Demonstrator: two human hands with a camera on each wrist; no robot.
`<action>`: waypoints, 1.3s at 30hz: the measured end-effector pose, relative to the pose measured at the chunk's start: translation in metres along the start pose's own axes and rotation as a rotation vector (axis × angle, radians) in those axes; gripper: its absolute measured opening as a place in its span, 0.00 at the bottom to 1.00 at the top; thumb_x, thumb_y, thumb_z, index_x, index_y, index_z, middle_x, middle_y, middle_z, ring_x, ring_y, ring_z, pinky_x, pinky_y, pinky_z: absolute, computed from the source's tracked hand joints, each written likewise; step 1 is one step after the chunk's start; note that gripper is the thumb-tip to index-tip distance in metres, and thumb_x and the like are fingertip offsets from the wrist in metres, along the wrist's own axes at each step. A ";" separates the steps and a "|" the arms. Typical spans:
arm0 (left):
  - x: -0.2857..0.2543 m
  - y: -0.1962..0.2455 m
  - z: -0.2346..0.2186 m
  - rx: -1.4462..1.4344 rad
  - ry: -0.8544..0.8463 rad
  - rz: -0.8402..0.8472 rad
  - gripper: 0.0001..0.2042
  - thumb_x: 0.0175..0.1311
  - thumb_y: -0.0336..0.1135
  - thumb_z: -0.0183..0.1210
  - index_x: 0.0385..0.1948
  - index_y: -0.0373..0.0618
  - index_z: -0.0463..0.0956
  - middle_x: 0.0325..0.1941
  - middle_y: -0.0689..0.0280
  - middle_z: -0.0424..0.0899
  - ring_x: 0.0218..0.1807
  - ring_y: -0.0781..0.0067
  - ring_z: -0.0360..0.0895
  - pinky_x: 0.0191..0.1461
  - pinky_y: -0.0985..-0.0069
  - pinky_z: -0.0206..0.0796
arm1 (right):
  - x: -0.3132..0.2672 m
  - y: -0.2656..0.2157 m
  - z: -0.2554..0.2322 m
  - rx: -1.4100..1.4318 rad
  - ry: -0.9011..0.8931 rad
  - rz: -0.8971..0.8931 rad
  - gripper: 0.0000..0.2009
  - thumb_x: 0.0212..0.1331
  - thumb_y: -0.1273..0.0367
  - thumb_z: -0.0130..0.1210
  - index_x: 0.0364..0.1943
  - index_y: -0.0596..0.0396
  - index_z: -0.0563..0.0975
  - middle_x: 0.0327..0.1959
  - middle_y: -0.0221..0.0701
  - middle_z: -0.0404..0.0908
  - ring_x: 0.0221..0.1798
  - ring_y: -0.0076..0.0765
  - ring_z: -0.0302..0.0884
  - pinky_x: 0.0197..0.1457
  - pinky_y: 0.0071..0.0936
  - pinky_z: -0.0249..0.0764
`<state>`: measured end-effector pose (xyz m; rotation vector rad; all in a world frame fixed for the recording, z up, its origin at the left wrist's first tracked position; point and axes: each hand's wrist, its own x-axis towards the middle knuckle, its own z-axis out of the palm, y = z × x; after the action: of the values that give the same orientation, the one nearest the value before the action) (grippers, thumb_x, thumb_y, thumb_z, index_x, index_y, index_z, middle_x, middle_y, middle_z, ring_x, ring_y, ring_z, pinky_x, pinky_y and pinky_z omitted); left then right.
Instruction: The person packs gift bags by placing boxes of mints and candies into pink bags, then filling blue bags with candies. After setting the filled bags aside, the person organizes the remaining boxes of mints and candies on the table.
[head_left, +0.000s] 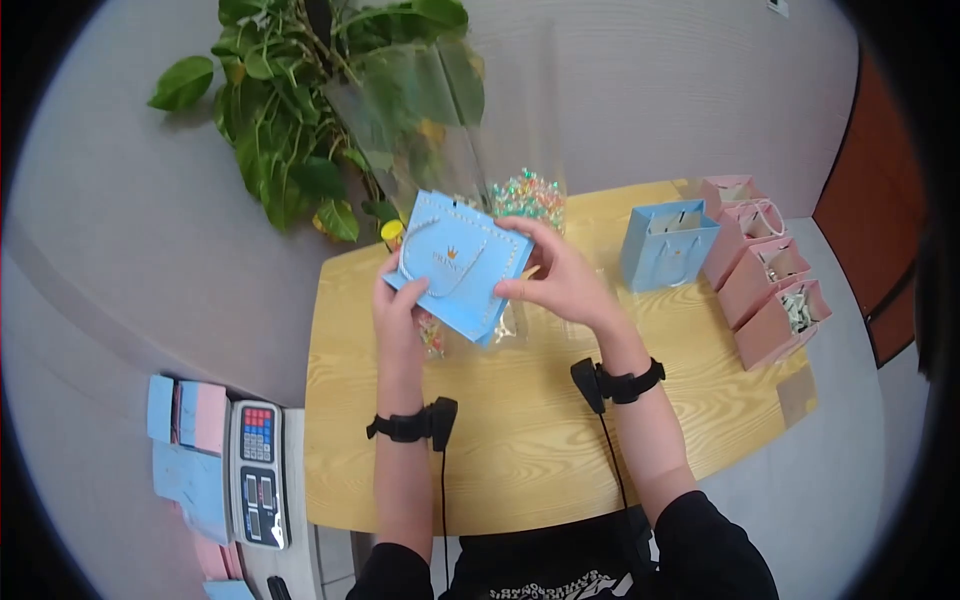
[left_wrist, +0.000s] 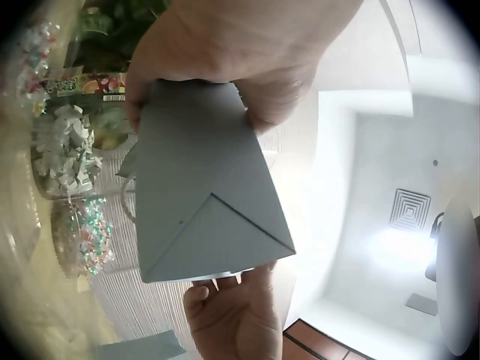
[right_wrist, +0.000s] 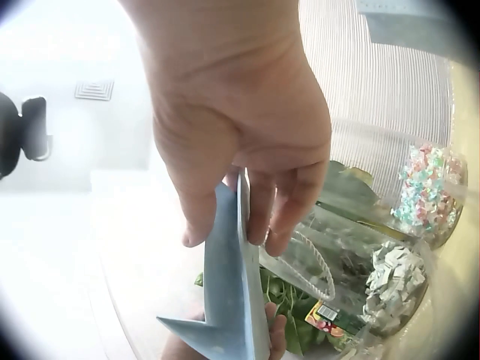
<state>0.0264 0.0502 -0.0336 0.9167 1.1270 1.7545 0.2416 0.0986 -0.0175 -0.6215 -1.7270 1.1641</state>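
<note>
Your left hand [head_left: 397, 298] and right hand [head_left: 562, 283] are both clamped on the blue bag [head_left: 458, 262] — tilted above the surface [head_left: 510, 430], left of the standing blue bag [head_left: 668, 246].

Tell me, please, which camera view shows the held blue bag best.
The head view: it shows the front of the blue bag, with its crown print. The left wrist view shows a plain, creased panel; the right wrist view shows it nearly edge-on.
</note>
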 end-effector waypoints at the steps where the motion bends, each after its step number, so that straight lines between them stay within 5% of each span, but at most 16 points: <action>1: -0.001 0.005 0.003 -0.024 0.002 0.027 0.24 0.55 0.24 0.56 0.57 0.36 0.65 0.48 0.61 0.76 0.44 0.77 0.75 0.41 0.78 0.69 | 0.002 0.000 0.000 0.010 -0.015 0.026 0.34 0.44 0.66 0.71 0.57 0.58 0.68 0.45 0.33 0.77 0.41 0.25 0.74 0.45 0.25 0.73; 4: 0.007 -0.005 -0.004 -0.065 0.069 0.101 0.22 0.56 0.25 0.52 0.55 0.33 0.65 0.50 0.59 0.75 0.49 0.69 0.76 0.48 0.73 0.70 | 0.003 0.014 0.010 0.038 0.040 0.026 0.31 0.40 0.61 0.72 0.51 0.59 0.73 0.46 0.34 0.76 0.42 0.32 0.74 0.49 0.30 0.72; 6: 0.012 -0.004 -0.008 -0.355 0.121 0.122 0.20 0.59 0.30 0.50 0.54 0.32 0.66 0.51 0.56 0.74 0.52 0.63 0.75 0.54 0.68 0.69 | 0.005 0.024 0.014 -0.380 0.155 -0.162 0.25 0.39 0.58 0.72 0.38 0.60 0.78 0.44 0.35 0.76 0.39 0.38 0.73 0.49 0.33 0.71; 9: 0.018 -0.001 -0.020 -0.387 0.103 0.124 0.18 0.63 0.34 0.47 0.52 0.33 0.66 0.51 0.53 0.75 0.51 0.60 0.76 0.54 0.64 0.71 | 0.006 0.025 0.024 -0.589 0.291 -0.319 0.23 0.36 0.54 0.73 0.25 0.61 0.78 0.35 0.35 0.77 0.35 0.40 0.71 0.45 0.35 0.70; 13: 0.017 0.016 -0.022 -0.477 -0.049 0.034 0.17 0.64 0.35 0.47 0.52 0.34 0.66 0.49 0.53 0.76 0.50 0.59 0.78 0.52 0.63 0.72 | 0.000 -0.007 0.029 -0.371 0.005 0.020 0.19 0.38 0.60 0.74 0.23 0.60 0.77 0.32 0.34 0.74 0.36 0.34 0.69 0.45 0.30 0.67; 16: 0.017 0.017 -0.023 -0.350 -0.017 0.105 0.20 0.66 0.35 0.46 0.56 0.34 0.64 0.54 0.53 0.74 0.54 0.59 0.75 0.57 0.63 0.69 | -0.002 -0.005 0.022 -0.294 -0.207 0.039 0.20 0.52 0.55 0.64 0.24 0.61 0.76 0.30 0.35 0.75 0.38 0.34 0.71 0.51 0.30 0.66; 18: 0.017 0.012 -0.023 -0.319 -0.026 0.100 0.22 0.66 0.35 0.46 0.59 0.34 0.62 0.56 0.53 0.73 0.56 0.59 0.73 0.60 0.63 0.67 | -0.002 0.010 0.021 0.222 -0.111 0.041 0.23 0.65 0.54 0.46 0.28 0.62 0.79 0.30 0.31 0.80 0.38 0.31 0.73 0.42 0.34 0.70; 19: 0.019 0.010 -0.021 -0.288 -0.040 0.101 0.23 0.66 0.36 0.45 0.61 0.35 0.59 0.58 0.53 0.72 0.59 0.60 0.71 0.63 0.64 0.64 | -0.001 0.014 0.021 0.216 -0.107 0.031 0.23 0.65 0.54 0.46 0.28 0.62 0.79 0.30 0.31 0.80 0.38 0.31 0.73 0.42 0.34 0.70; 21: 0.019 0.006 -0.018 -0.301 -0.067 0.064 0.25 0.67 0.37 0.45 0.64 0.36 0.57 0.61 0.53 0.69 0.62 0.59 0.68 0.66 0.63 0.60 | 0.002 0.017 0.021 0.675 -0.058 0.038 0.26 0.70 0.57 0.32 0.33 0.65 0.79 0.38 0.34 0.82 0.43 0.31 0.76 0.49 0.32 0.72; 25: 0.007 0.007 -0.005 -0.413 -0.128 -0.003 0.28 0.67 0.37 0.46 0.66 0.34 0.53 0.63 0.54 0.68 0.64 0.61 0.66 0.67 0.65 0.59 | 0.001 0.009 0.014 0.768 -0.146 0.098 0.28 0.69 0.57 0.31 0.36 0.71 0.78 0.44 0.39 0.81 0.46 0.34 0.77 0.56 0.32 0.72; 29: 0.005 0.000 -0.008 -0.285 -0.256 0.030 0.30 0.68 0.38 0.47 0.68 0.34 0.49 0.67 0.54 0.63 0.67 0.62 0.62 0.70 0.65 0.55 | -0.004 -0.003 0.013 0.487 -0.201 0.204 0.18 0.64 0.66 0.49 0.52 0.65 0.73 0.48 0.40 0.80 0.52 0.34 0.77 0.59 0.33 0.70; 31: -0.001 -0.003 -0.002 -0.205 -0.238 0.076 0.32 0.67 0.39 0.47 0.70 0.35 0.45 0.71 0.55 0.58 0.70 0.61 0.58 0.72 0.64 0.52 | -0.005 0.001 0.009 0.116 -0.277 -0.045 0.20 0.61 0.71 0.53 0.59 0.56 0.71 0.51 0.37 0.79 0.53 0.33 0.76 0.58 0.29 0.71; 34: -0.014 -0.007 0.016 -0.093 -0.313 0.119 0.34 0.67 0.40 0.46 0.70 0.36 0.42 0.73 0.56 0.55 0.71 0.60 0.56 0.73 0.64 0.49 | -0.023 -0.004 0.006 0.228 -0.353 0.139 0.23 0.60 0.64 0.56 0.60 0.51 0.71 0.59 0.38 0.73 0.62 0.37 0.69 0.66 0.40 0.63; 39: -0.022 -0.018 0.026 -0.248 -0.382 -0.049 0.32 0.68 0.41 0.45 0.70 0.37 0.45 0.73 0.55 0.53 0.72 0.60 0.54 0.73 0.65 0.49 | -0.025 -0.002 0.020 0.086 -0.345 0.042 0.24 0.59 0.63 0.57 0.61 0.50 0.70 0.61 0.38 0.72 0.63 0.38 0.67 0.67 0.42 0.60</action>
<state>0.0627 0.0428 -0.0444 1.0069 0.6646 1.5525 0.2346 0.0687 -0.0286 -0.4229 -1.9445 1.4325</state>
